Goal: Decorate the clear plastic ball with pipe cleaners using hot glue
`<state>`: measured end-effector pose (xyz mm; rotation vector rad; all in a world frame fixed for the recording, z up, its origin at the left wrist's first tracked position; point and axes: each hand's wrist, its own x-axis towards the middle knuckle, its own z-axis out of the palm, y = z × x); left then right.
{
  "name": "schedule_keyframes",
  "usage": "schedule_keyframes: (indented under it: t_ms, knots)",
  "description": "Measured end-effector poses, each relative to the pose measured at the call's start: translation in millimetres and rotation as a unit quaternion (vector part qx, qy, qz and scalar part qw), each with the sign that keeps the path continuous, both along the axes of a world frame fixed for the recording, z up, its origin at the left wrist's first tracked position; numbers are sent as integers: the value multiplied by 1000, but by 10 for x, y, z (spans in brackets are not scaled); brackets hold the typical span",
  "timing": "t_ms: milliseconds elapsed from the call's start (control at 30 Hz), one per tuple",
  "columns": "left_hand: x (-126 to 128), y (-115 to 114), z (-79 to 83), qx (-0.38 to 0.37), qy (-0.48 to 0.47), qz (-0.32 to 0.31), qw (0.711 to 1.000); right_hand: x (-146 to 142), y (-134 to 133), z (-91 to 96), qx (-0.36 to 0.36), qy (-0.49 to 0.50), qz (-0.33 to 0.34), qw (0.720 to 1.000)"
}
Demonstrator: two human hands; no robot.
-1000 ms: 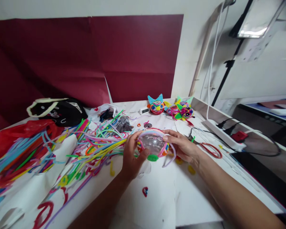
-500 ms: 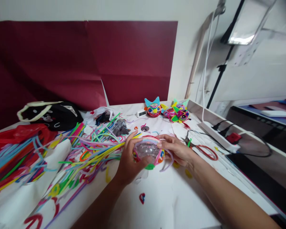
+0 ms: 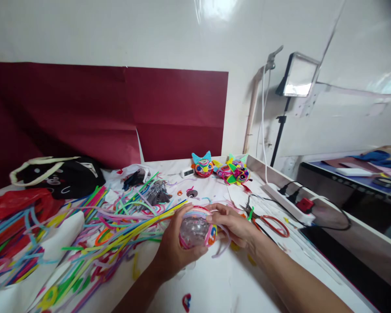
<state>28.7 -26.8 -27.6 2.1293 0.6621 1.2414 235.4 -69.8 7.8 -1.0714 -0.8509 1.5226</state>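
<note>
A clear plastic ball (image 3: 194, 231), partly covered with colourful pipe cleaners, is held above the white table. My left hand (image 3: 173, 248) wraps round its left side, with the thumb along the lower edge. At the upper right my right hand (image 3: 236, 224) pinches a pale purple pipe cleaner (image 3: 226, 248) against the ball; its loose end curls down below the fingers. Pink, red and pale strips run round the ball's rim, and an orange, blue and yellow patch (image 3: 212, 234) shows on its right. My left hand hides the ball's left side.
Loose pipe cleaners (image 3: 117, 234) spread over the left. Red-handled scissors (image 3: 270, 222) lie right of my hands, near a power strip (image 3: 289, 204). Two finished decorated figures (image 3: 203, 165) (image 3: 233, 170) stand behind, beside a small white digital display (image 3: 187, 173). A black bag (image 3: 65, 178) sits back left.
The view has tilted up, so the table things appear lower. The ball has turned slightly in my hands; the green patch at its bottom no longer shows. Both hands keep their hold.
</note>
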Motion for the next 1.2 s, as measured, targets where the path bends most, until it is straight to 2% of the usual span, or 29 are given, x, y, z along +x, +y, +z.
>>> schedule_keyframes:
  t_ms: [100, 267, 733, 1200]
  knots:
    - [-14, 28, -14, 48, 31, -3, 998, -4, 2, -4, -1, 0, -2, 1000]
    - [-40, 34, 4, 69, 57, -8, 996, 4, 14, -17, -2, -8, -1, 1000]
    - [-104, 70, -27, 65, 122, -27, 990, -2, 51, -51, -11, -11, -6, 1000]
    - [-65, 34, -9, 77, 130, -17, 988, -9, 14, -26, -18, 0, -6, 1000]
